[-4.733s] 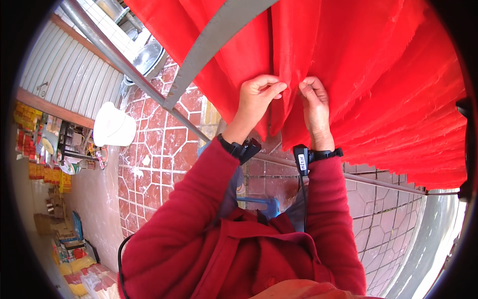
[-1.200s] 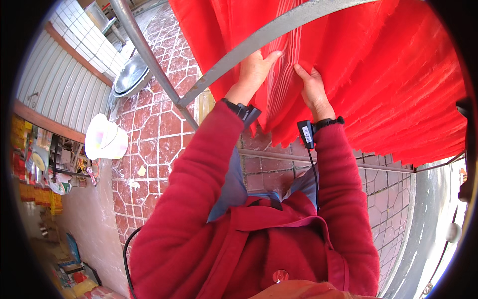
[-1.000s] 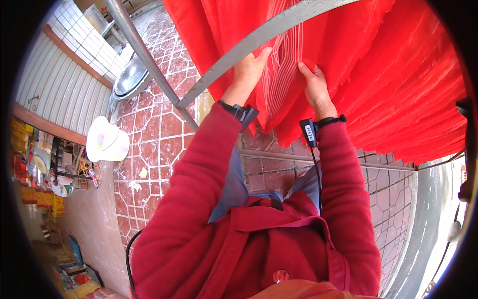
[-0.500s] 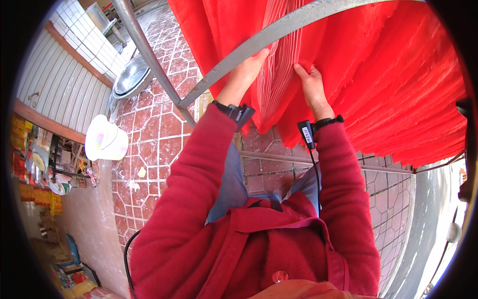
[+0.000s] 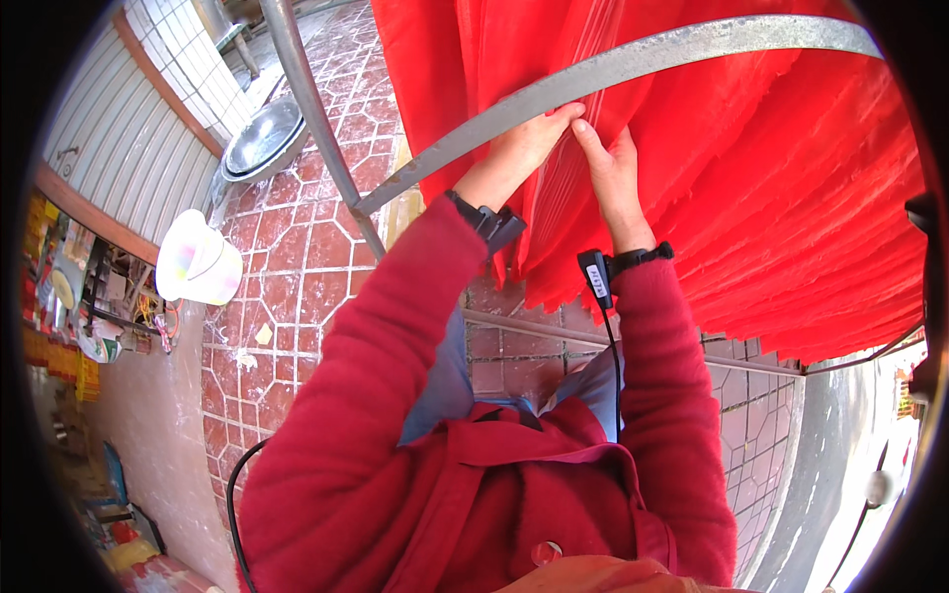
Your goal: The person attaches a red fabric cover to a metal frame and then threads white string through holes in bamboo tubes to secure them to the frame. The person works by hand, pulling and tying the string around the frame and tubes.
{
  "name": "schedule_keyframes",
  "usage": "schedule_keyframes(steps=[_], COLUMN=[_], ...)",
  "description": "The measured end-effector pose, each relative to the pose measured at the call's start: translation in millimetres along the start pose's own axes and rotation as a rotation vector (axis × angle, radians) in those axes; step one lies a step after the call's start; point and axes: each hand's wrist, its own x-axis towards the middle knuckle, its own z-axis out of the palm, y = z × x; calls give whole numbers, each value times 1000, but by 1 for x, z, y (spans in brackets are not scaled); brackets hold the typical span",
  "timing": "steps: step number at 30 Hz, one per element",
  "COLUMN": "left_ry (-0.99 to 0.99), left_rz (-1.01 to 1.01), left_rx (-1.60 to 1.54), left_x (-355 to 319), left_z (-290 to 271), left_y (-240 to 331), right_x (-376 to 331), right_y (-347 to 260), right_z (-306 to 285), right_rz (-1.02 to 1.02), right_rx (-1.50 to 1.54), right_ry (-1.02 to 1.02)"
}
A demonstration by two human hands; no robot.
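Observation:
Thin red sheets (image 5: pixel 771 188) hang close together in long folds, with frayed lower edges; I cannot tell whether they are cloth or paper. My left hand (image 5: pixel 534 143) reaches under a curved grey metal bar (image 5: pixel 633 61) and is closed on a bunch of these sheets, its thumb uppermost and its other fingers partly hidden. Just to its right, my right hand (image 5: pixel 615 183) grips the same bunch, thumb stretched upward and fingertips lost among the folds. The thumbs nearly meet. Pale sheet edges show as fine lines beside my left hand.
A grey metal post (image 5: pixel 314 109) joins the curved bar on the left. Beyond it, a metal basin (image 5: pixel 265 141) and a white bucket (image 5: pixel 201 262) stand on red tiles (image 5: pixel 287 267). A low rail (image 5: pixel 539 326) crosses before my legs. Shelved goods (image 5: pixel 74 296) are at far left.
My hands have come closer together, the left moving rightward. The pale-edged layers between them, spread before, are now gathered narrower. The whole view has shifted slightly.

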Motion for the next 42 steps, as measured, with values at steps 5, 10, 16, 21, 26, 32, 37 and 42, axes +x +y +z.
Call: schedule_keyframes(steps=[5,10,16,21,26,32,37,42], left_ry=[87,96,200,260,368,336,363,467], left_rz=[149,144,73,91,152,328,458,524], left_rx=[-133,-128,1,-52,-152,-123,-85,-5], left_x=[3,13,4,6,6,5,6,15], left_z=[3,-1,-27,-38,-14,0,5,18], left_y=[-15,-34,-16,-11,-15,-11,-4,-2], right_x=[21,28,27,28,24,26,28,34], right_y=[-3,-3,-5,-9,-13,-17,-26,-34], right_z=[1,-13,-27,-30,-24,-8,6,8], right_rz=[-45,-109,-162,-241,-233,-186,-157,-143], right_rx=[-138,-290,-369,-449,-532,-391,-308,-403], right_ry=[13,93,201,281,223,128,111,135])
